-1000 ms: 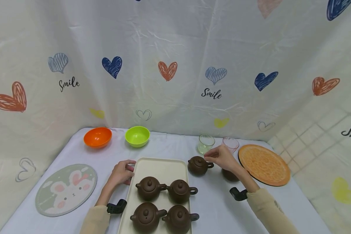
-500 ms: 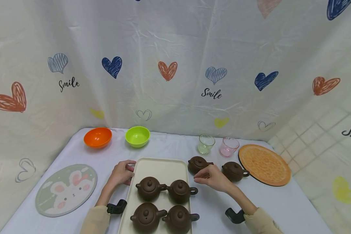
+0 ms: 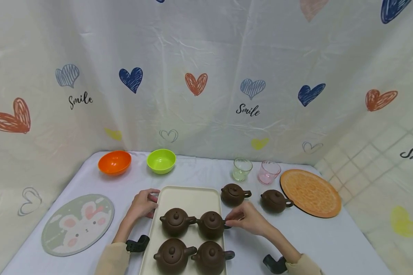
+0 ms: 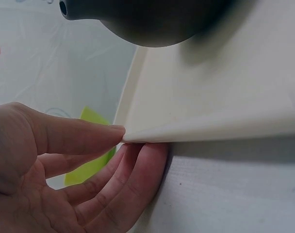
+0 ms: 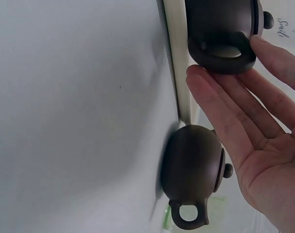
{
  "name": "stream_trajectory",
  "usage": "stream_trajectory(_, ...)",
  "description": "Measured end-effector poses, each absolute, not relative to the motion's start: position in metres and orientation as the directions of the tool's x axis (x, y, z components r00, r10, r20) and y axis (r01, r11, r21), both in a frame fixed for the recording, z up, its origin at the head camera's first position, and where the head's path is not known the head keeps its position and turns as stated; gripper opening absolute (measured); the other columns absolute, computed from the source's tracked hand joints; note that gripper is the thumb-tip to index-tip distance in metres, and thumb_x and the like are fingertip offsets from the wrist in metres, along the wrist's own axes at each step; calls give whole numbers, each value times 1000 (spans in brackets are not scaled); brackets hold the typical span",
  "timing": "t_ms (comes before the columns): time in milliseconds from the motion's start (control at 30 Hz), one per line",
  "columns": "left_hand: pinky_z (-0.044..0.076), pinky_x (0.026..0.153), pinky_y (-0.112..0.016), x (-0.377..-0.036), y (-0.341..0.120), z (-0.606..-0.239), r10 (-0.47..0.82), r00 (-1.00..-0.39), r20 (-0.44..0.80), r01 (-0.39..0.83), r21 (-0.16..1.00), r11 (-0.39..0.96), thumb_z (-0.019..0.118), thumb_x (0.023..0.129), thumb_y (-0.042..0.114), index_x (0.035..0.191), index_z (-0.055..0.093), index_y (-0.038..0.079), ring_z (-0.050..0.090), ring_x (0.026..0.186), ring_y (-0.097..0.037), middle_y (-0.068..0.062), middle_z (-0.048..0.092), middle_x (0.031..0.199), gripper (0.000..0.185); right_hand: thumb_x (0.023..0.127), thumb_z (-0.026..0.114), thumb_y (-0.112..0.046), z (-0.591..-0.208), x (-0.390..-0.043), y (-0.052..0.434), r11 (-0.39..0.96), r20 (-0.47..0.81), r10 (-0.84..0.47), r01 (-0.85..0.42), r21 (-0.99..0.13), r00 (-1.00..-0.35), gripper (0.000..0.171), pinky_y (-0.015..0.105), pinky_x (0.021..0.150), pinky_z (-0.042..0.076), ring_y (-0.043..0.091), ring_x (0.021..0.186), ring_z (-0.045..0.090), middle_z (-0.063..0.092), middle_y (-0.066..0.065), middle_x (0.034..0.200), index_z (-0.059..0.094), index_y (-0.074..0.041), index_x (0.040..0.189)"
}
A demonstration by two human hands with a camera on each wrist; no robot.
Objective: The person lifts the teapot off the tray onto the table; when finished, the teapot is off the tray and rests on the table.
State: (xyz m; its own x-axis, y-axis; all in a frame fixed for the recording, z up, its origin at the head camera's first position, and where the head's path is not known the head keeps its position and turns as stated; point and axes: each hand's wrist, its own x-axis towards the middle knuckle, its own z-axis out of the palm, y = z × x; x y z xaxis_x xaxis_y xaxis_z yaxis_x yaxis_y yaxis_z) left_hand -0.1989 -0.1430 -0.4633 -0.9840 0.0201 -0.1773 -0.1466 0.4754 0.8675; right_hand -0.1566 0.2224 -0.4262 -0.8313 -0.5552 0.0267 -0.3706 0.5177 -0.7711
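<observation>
A cream tray point(image 3: 189, 198) lies in front of me with several brown teapots on it. My left hand point(image 3: 153, 202) pinches its far left corner, thumb on top of the tray point(image 4: 225, 87) and fingers point(image 4: 147, 160) underneath. My right hand point(image 3: 228, 222) reaches in from the right to the far right teapot point(image 3: 211, 224) on the tray. Its fingertips point(image 5: 198, 75) close on either side of that teapot's point(image 5: 220, 19) ring handle. Two more teapots stand on the cloth right of the tray, one near it point(image 3: 234, 194) point(image 5: 191, 160), one further right point(image 3: 275, 201).
An orange bowl point(image 3: 114, 162) and a green bowl point(image 3: 161, 160) stand at the back left, a green glass point(image 3: 242, 169) and a pink glass point(image 3: 268, 172) at the back right. A bunny mat point(image 3: 77, 221) lies left, an orange mat point(image 3: 311, 193) right. A curtain hangs behind.
My right hand has left the teapots on the cloth and come back and left to the handle of the tray's far right teapot. The left hand has stayed on the tray corner.
</observation>
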Motion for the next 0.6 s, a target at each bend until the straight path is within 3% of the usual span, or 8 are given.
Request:
stream_trajectory(233, 58, 49, -34, -199, -142, -463, 20, -985, -171, -141, 868, 476, 61, 78, -4, 128, 56, -2, 63, 67, -20, -17, 63, 96, 50, 81, 74, -11, -426, -152, 215, 523, 51, -555, -396, -755, -830, 13, 19, 62, 55, 5, 69, 66, 73, 5, 81, 75, 0, 88)
stream_trajectory(600, 58, 49, -33, -199, -142, -463, 21, -984, -179, -147, 865, 480, 61, 79, -4, 128, 56, -2, 62, 67, -20, -17, 63, 96, 50, 81, 74, -11, -425, -150, 210, 567, 4, -503, -333, -754, -865, 11, 19, 58, 54, 5, 66, 65, 73, 4, 77, 75, -1, 86)
